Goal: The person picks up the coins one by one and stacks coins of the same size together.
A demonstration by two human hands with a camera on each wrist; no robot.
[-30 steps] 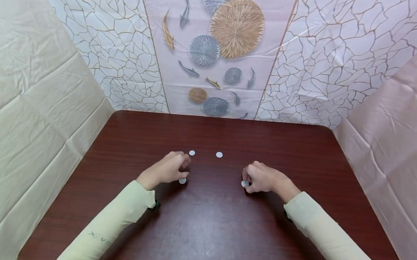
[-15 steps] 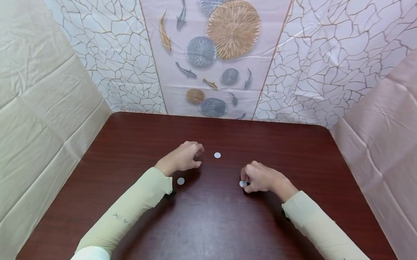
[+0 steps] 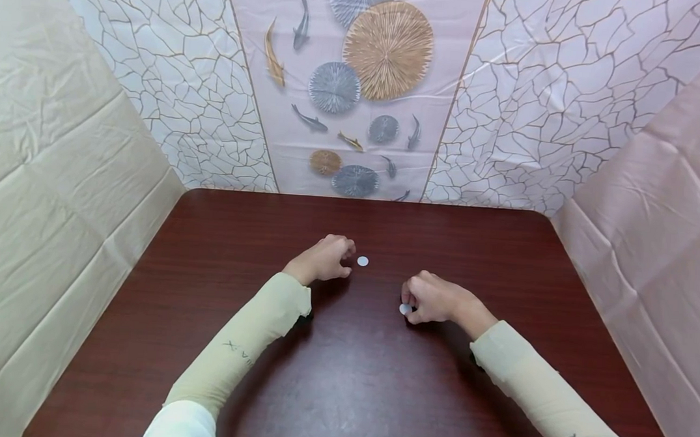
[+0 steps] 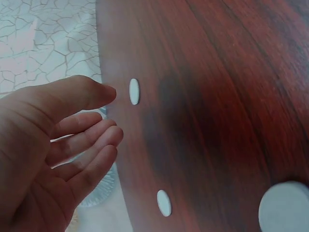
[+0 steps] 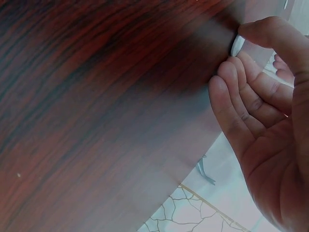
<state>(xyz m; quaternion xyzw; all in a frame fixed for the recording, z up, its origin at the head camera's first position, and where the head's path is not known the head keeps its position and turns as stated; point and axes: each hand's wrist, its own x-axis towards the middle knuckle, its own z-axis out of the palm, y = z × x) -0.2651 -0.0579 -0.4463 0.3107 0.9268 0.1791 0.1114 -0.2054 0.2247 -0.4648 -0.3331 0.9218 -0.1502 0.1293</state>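
Observation:
My left hand (image 3: 325,258) hovers over the table with fingers loosely bent and nothing between them. A flat white disc (image 3: 362,261) lies just right of its fingertips. The left wrist view shows the thumb and fingers apart, one white disc (image 4: 134,92) past the thumb tip, another white disc (image 4: 164,203) below, and a third, closer white disc (image 4: 285,210) at the lower right. My right hand (image 3: 440,299) pinches a white disc (image 3: 405,309) at the table surface. In the right wrist view this disc (image 5: 237,46) shows edge-on between thumb tip and fingertip.
The dark red wooden table (image 3: 342,388) has rounded far corners. A patterned cloth (image 3: 360,114) hangs behind its far edge. Pale cloth walls (image 3: 63,199) stand along both sides. The left sleeve (image 3: 245,344) and hand cover part of the table in the head view.
My left hand has moved right and slightly away from me, passing over two white discs now hidden under the hand and sleeve. The right hand stays at its disc.

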